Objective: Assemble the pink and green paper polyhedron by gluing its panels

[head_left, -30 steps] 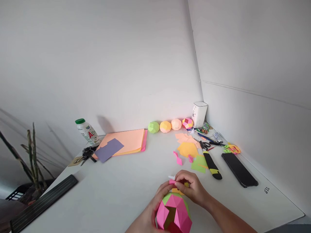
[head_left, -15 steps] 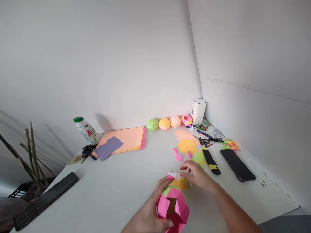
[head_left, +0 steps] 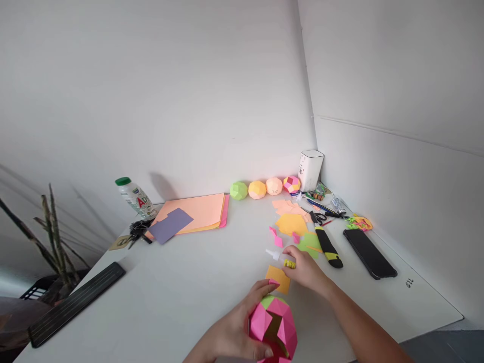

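Observation:
My left hand (head_left: 236, 330) grips a pink and green folded paper ball (head_left: 274, 325) at the table's near edge; the ball has an open gap on its front. My right hand (head_left: 307, 272) reaches forward over the white table (head_left: 181, 297) and closes on a small glue bottle (head_left: 282, 258) with a white nozzle and yellow label, lying just past an orange paper square (head_left: 279, 278). Small pink folded pieces (head_left: 276, 237) lie a little farther back.
Along the back wall sit several paper balls (head_left: 264, 188), a white box (head_left: 310, 170) and a bottle (head_left: 135, 198). Coloured paper sheets (head_left: 194, 214), keys (head_left: 136, 231), scissors (head_left: 316, 218), a utility knife (head_left: 328, 247), a phone (head_left: 369, 245) and a black ruler (head_left: 75, 302) lie about.
My right hand left the paper ball and moved forward to the glue bottle. The left hand drew the ball nearer and turned it slightly.

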`<state>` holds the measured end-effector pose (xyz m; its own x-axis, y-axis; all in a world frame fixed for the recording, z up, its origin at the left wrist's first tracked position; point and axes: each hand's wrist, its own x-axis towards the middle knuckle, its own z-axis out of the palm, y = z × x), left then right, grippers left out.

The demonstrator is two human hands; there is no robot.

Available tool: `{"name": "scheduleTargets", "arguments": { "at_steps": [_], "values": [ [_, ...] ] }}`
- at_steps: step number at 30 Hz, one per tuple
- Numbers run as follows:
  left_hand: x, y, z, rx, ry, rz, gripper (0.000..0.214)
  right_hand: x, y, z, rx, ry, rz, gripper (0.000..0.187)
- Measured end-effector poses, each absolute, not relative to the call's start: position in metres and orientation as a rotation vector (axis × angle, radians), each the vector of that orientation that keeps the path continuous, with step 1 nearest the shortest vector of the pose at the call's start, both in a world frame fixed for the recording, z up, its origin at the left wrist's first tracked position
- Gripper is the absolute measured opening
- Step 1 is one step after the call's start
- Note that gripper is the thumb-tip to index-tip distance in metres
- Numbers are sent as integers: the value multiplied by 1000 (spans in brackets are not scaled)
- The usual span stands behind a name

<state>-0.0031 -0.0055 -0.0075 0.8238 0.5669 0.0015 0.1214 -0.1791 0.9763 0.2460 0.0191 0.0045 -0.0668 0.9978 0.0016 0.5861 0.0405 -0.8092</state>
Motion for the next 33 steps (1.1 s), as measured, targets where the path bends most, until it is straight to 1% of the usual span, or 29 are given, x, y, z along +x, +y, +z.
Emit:
{"name": "scheduleTargets", "arguments": {
  "at_steps": [3, 6, 8, 11, 13, 17, 21, 33],
  "values": [
    [-3, -6, -6, 1751, 535, 457, 103, 252, 19, 12, -1525, -1581, 922, 24],
    [-3, -7, -4, 1754, 524, 499, 103, 257, 17, 23, -1376, -1512, 994, 32],
    [-2, -7, -4, 1740, 507, 522, 102, 258, 13, 31, -1173, -1394, 1098, 37],
    [-1, -7, -2, 1720, 461, 539, 101, 254, 8, 38, -892, -1175, 1216, 34],
    [1, -7, -1, 1712, 432, 544, 101, 251, 4, 39, -822, -1116, 1236, 31],
    [3, -9, -1, 1686, 370, 565, 102, 244, -1, 38, -777, -1128, 1226, 30],
    [4, -10, 0, 1654, 325, 554, 106, 239, -5, 37, -771, -1168, 1196, 32],
    [3, -16, 3, 1692, 293, 479, 108, 233, -8, 35, -825, -1193, 1133, 38]
  ]
}}
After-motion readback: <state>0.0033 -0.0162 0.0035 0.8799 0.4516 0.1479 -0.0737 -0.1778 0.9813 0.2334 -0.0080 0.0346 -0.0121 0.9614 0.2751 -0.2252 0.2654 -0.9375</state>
